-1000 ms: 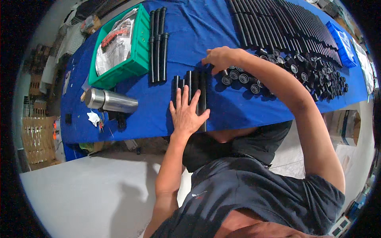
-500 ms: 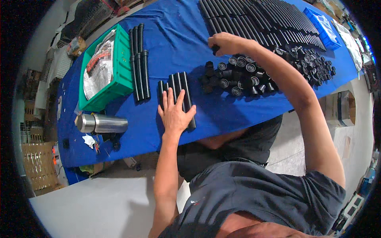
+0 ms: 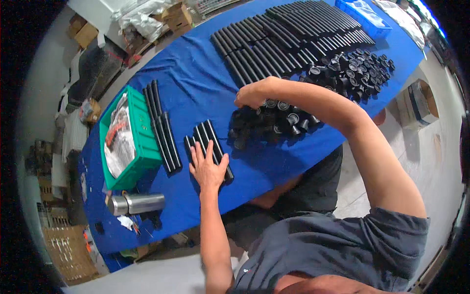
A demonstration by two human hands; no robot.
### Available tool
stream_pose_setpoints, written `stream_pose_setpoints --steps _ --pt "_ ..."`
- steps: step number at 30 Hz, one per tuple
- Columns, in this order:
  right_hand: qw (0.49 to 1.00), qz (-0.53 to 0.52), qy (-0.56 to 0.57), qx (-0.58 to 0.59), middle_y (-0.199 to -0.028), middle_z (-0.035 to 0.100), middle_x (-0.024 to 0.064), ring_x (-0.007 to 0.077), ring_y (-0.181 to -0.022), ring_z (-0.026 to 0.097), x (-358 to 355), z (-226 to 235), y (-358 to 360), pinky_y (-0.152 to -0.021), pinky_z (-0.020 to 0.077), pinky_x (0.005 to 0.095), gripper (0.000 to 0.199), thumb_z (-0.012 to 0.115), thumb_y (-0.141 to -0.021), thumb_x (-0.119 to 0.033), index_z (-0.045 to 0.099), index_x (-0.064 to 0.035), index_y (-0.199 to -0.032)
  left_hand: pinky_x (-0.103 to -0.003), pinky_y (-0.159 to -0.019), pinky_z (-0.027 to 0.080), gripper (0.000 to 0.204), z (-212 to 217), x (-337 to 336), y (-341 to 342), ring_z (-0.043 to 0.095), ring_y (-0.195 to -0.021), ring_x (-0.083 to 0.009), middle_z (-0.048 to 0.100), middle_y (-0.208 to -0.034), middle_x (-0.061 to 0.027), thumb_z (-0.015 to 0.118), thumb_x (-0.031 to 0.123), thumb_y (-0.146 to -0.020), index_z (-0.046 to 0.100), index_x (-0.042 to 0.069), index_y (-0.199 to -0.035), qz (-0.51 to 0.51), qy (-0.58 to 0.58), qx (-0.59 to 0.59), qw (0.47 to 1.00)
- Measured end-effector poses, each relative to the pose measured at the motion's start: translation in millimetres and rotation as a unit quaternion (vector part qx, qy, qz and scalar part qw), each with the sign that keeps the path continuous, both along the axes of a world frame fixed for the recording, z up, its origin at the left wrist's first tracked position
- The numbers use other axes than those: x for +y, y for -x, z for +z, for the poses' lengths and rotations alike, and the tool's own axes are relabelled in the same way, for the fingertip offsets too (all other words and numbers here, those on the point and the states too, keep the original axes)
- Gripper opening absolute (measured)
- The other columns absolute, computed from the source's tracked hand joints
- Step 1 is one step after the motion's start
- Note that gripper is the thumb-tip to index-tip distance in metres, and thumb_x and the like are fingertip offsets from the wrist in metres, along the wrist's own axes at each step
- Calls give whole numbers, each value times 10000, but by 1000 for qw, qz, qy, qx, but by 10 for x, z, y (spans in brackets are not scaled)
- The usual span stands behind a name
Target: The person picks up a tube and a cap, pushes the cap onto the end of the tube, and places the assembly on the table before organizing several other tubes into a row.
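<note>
So, your left hand (image 3: 208, 171) lies flat, fingers spread, on black tubes (image 3: 213, 134) near blue tablecloth's (image 3: 264, 169) edge. Your right hand (image 3: 252, 95) curled by black ringed caps (image 3: 293, 119); can't tell if holding one. Uneven push could roll tubes; low right forearm (image 3: 308, 93) could knock caps.

Black tubes (image 3: 214, 138), near centre; black flanged caps (image 3: 355, 73), right; blue tablecloth (image 3: 196, 93); green crate (image 3: 146, 139), silver flask (image 3: 147, 203), left.

blue-covered table (image 3: 196, 93): black tubes (image 3: 289, 36) in rows, loose black caps (image 3: 360, 73), green crate (image 3: 145, 130), steel flask (image 3: 146, 203), blue tray (image 3: 376, 31)
</note>
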State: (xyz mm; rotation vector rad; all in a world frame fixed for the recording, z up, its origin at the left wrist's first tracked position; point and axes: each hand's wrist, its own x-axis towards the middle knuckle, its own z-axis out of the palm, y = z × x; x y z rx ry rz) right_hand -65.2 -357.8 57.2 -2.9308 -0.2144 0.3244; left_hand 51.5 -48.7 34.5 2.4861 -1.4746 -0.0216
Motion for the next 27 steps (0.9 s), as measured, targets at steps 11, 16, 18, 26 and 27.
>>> stream_pose_setpoints --steps 11,16,18,26,27 --pt "584 -452 -561 -374 -925 664 144 186 -745 646 -698 473 697 -615 579 343 319 620 -835 -36 620 62 -1138 -568 -1112 256 677 10 -23 24 262 -1454 -355 344 -1549 -170 695 464 -804 522 217 -1410 2 -4 -17 1000" --pt "258 -625 -564 -474 -1038 608 202 312 -849 661 -1508 169 1336 -644 600 456 314 571 -879 -17 522 54 -1181 -553 -1119 253 679 36 -38 24 270 -1450 -357 346 -1544 -181 696 459 -804 519 217 -1413 -11 3 -19 1000" --pt "214 -649 -590 -430 -1064 589 243 351 -849 655 -1499 99 1386 -653 603 462 358 529 -889 4 472 82 -1233 -551 -1118 256 668 13 19 -18 273 -1448 -361 350 -1541 -185 697 448 -804 528 213 -1406 -1 1 -23 1000" --pt "186 -577 -656 -450 -983 586 310 405 -865 662 -1668 -150 1478 -717 606 501 222 485 -869 63 501 156 -1069 -556 -1112 264 662 0 -27 24 289 -1441 -361 362 -1533 -190 708 436 -793 544 210 -1393 -9 13 -22 1000" --pt "184 -575 -658 -449 -983 586 310 405 -865 662 -1627 -134 1456 -717 606 501 222 485 -869 63 501 156 -1069 -557 -1111 265 663 -10 -16 11 289 -1440 -364 362 -1532 -193 708 434 -792 543 209 -1394 -11 12 -24 1000"
